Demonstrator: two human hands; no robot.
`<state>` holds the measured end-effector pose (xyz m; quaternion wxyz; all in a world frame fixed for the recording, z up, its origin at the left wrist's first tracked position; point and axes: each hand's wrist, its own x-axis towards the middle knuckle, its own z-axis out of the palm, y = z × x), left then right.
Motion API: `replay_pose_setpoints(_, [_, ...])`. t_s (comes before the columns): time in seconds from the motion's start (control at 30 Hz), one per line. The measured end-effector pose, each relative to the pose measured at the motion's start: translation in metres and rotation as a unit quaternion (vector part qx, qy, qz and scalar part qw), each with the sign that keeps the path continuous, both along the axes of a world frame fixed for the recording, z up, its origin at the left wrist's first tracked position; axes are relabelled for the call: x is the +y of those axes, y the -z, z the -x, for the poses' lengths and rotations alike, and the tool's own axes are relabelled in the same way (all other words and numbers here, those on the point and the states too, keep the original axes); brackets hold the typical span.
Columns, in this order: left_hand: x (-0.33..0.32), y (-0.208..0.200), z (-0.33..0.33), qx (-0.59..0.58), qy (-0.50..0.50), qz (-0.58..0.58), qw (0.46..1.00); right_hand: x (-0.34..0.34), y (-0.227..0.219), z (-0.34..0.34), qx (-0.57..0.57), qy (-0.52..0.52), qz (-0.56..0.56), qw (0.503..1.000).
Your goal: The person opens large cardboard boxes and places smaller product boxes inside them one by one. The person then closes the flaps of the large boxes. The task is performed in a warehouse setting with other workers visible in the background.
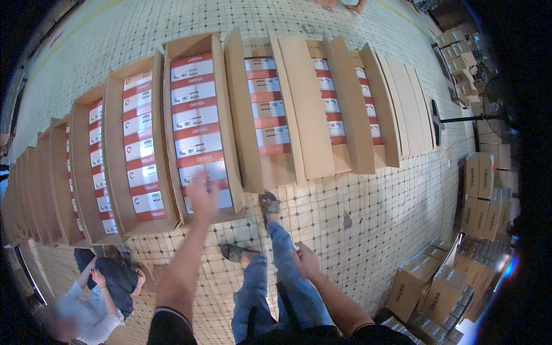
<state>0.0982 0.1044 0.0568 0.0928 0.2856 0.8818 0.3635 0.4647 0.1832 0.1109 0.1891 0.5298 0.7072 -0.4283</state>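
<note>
My left hand (202,198) is stretched forward over the near end of a long open carton (172,132); motion smears its fingers, so I cannot tell whether it holds or touches anything. Inside that carton lies a row of white and red shoe boxes (195,117) with printed labels. My right hand (306,262) hangs beside my right leg, its fingers loosely bent and apart, with nothing visible in it. Right of the long carton stands another open carton (236,109) with raised flaps, also filled with shoe boxes (268,109).
More open cartons (115,138) run to the left; cartons with closed flaps (402,106) lie to the right. A seated person (95,299) is at the lower left. Stacked brown boxes (437,287) stand at the right, below a dark pole with a crossbar (437,122). The floor (368,224) is tiled.
</note>
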Motion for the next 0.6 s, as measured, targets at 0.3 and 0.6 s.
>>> replay_pose_setpoints(0.3, [0.084, 0.044, -0.151, -0.143, -0.045, 0.108, 0.983, 0.143, 0.1, 0.106, 0.032, -0.168, -0.316, 0.933])
replay_pose_setpoints(0.6, [0.094, 0.036, -0.102, -0.107, -0.115, 0.129, 0.979, 0.245, 0.046, 0.119, 0.029, -0.317, -0.277, 0.907])
